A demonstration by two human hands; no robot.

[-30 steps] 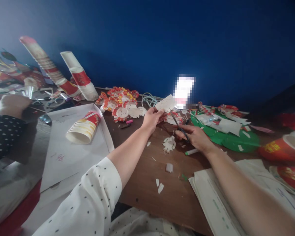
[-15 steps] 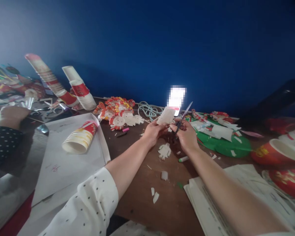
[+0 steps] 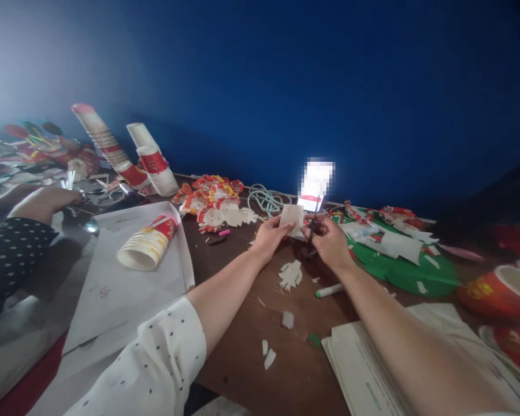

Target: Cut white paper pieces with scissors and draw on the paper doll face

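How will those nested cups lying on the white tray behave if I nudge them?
The nested cups lie on their side, so they'd probably roll, perhaps curving because they taper. Thin-looking rims suggest they're light and easily dented. The white tray has a raised right edge, which might stop them.

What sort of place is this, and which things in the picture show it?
Probably a craft workspace, perhaps a classroom or workshop: the hands hold scissors and a piece of pale card, while a white cut-out shape and a marker lie on the brown tabletop.
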